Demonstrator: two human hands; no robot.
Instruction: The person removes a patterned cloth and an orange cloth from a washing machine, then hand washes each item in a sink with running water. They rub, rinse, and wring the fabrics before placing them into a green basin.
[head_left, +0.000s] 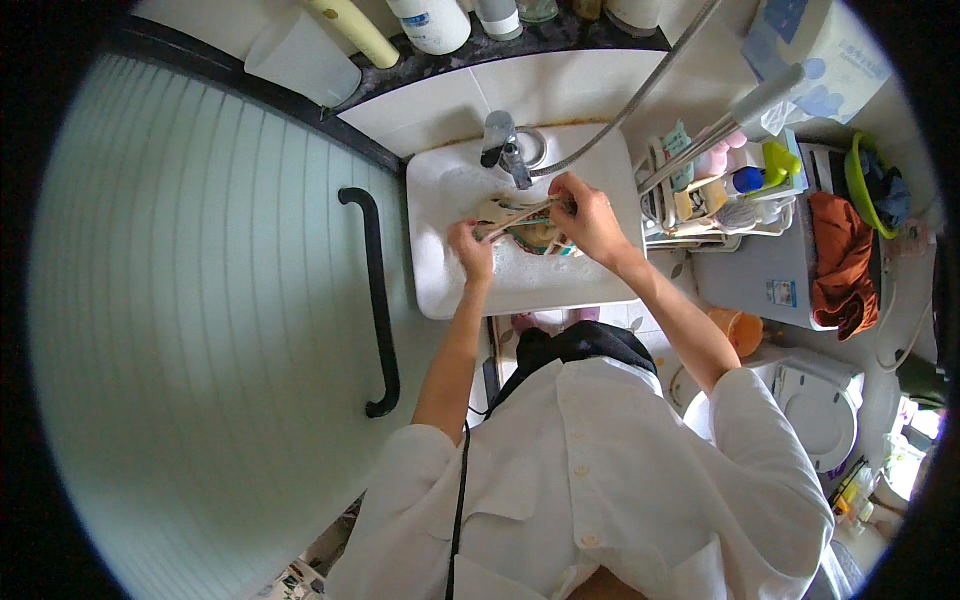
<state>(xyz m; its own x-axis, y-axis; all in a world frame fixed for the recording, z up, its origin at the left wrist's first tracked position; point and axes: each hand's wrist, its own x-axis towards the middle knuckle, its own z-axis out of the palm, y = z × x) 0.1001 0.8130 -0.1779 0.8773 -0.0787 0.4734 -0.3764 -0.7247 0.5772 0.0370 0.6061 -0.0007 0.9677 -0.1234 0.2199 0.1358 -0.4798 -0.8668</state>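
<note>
A wet patterned cloth (534, 231), beige with green and brown parts, is stretched between my hands over the white washbasin (442, 289). My left hand (472, 249) is closed on its left end, and my right hand (583, 212) grips its upper right part. The rest of the cloth hangs bunched below, low in the basin. Just above my hands stands the chrome faucet (516, 161), with a metal shower hose (637, 101) beside it. I cannot tell whether water is running.
A frosted glass door with a black handle (375, 300) is at the left. Bottles (431, 26) and a white plastic cup (304, 64) line the dark shelf. At the right are a rack of toiletries (720, 187), a washing machine (750, 277) with a rust-coloured cloth (844, 266), and a toilet (817, 412).
</note>
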